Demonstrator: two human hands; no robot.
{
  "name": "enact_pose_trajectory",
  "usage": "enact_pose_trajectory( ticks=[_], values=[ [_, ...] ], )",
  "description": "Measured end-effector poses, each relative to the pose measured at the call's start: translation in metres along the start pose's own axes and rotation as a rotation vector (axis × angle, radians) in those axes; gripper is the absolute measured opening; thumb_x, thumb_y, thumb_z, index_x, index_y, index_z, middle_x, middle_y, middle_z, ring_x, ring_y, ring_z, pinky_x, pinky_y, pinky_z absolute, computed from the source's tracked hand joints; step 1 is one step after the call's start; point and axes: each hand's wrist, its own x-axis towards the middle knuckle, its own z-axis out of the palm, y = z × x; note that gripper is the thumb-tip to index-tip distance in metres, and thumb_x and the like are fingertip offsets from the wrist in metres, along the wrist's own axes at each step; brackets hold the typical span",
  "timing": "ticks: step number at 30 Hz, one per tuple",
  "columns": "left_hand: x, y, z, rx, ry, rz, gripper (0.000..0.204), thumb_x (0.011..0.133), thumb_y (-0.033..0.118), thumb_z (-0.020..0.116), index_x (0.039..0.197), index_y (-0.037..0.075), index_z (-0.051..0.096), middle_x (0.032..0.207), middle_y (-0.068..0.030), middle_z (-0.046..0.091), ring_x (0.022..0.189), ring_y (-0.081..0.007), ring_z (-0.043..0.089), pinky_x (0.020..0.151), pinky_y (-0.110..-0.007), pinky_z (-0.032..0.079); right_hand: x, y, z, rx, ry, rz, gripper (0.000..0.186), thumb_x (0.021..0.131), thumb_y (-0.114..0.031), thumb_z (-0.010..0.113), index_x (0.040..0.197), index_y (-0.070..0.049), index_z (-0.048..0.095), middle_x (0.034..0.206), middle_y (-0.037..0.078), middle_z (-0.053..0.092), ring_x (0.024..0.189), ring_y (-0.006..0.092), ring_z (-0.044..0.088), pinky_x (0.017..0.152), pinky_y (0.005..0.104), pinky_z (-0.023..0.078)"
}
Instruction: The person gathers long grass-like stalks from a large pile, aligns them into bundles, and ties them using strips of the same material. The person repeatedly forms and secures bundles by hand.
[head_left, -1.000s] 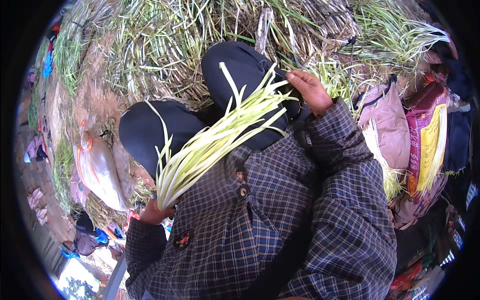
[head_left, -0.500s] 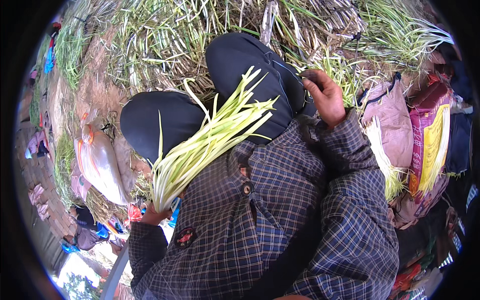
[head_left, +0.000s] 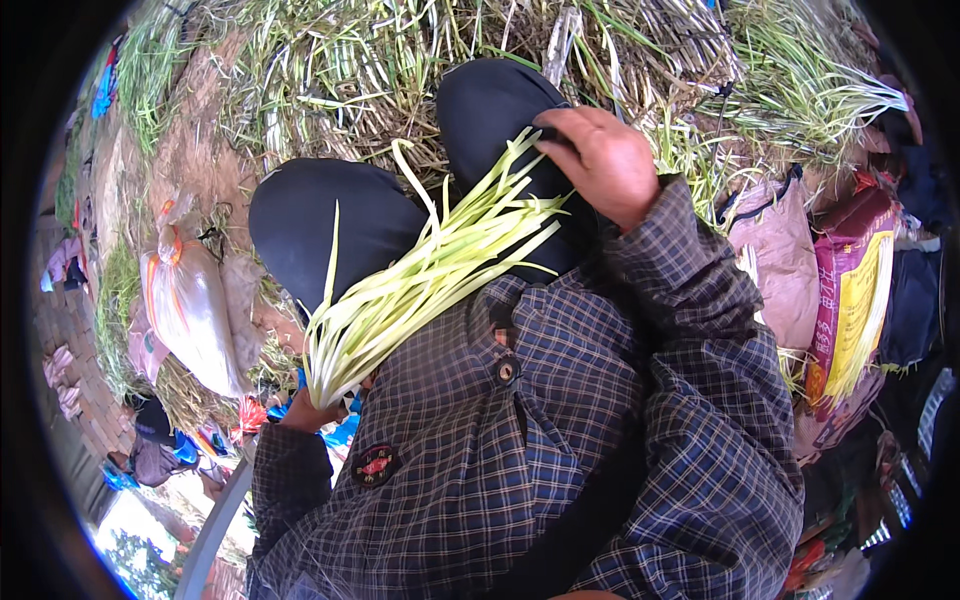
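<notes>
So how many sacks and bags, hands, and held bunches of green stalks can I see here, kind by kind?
Held bunch of green stalks: 1
Hands: 2, left hand, right hand
Sacks and bags: 3, white sack, pink bag, red and yellow sack
Total: 6
</notes>
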Motion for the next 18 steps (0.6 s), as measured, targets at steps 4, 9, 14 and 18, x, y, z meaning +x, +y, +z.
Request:
enact_pose_trajectory(
  ticks=[4, 9, 14, 18],
  values=[
    [0.004, -0.003, 0.001, 0.032, -0.019, -0.009, 0.039, 0.062, -0.003, 0.06, 0.1, 0.004, 0.053, 0.079, -0.0024, 0.055, 0.064, -0.0113, 0.052, 0.053, -0.026, 0.043, 0.005, 0.001, 0.013, -0.138, -0.047, -0.06, 0.011, 0.074, -0.019, 0.057, 0.079, -0.009, 0.055, 0.065, 0.007, 0.057, 0.059, 0.0245, 0.056, 0.052, 0.0328, 0.046],
    [0.003, -0.007, 0.008, -0.071, -0.038, 0.039, 0.044, 0.063, -0.005, 0.056, 0.105, 0.005, 0.051, 0.084, -0.0013, 0.054, 0.065, -0.0097, 0.051, 0.051, -0.025, 0.042, 0.018, 0.049, 0.0, -0.419, -0.071, 0.473, 0.018, 0.082, -0.027, 0.046, 0.086, -0.01, 0.05, 0.066, 0.013, 0.058, 0.059, 0.0318, 0.057, 0.052, 0.0398, 0.045],
    [0.008, -0.009, 0.013, -0.079, -0.065, 0.133, 0.043, 0.065, -0.004, 0.064, 0.105, 0.003, 0.05, 0.086, -0.0042, 0.056, 0.07, -0.0121, 0.053, 0.057, -0.027, 0.044, 0.006, 0.082, -0.006, 0.076, 0.035, 0.553, 0.04, 0.081, -0.042, 0.047, 0.083, -0.004, 0.058, 0.074, 0.015, 0.06, 0.072, 0.0316, 0.057, 0.065, 0.0355, 0.045],
    [0.015, -0.01, 0.014, 0.183, -0.142, 0.516, 0.049, 0.063, -0.006, 0.062, 0.109, 0.005, 0.05, 0.1, -0.0019, 0.054, 0.087, -0.0112, 0.05, 0.064, -0.026, 0.043, -0.007, 0.053, -0.001, 0.211, 0.13, 0.243, 0.018, 0.074, -0.007, 0.058, 0.091, -0.004, 0.056, 0.089, 0.012, 0.058, 0.073, 0.0219, 0.057, 0.066, 0.0289, 0.045]
  ],
)
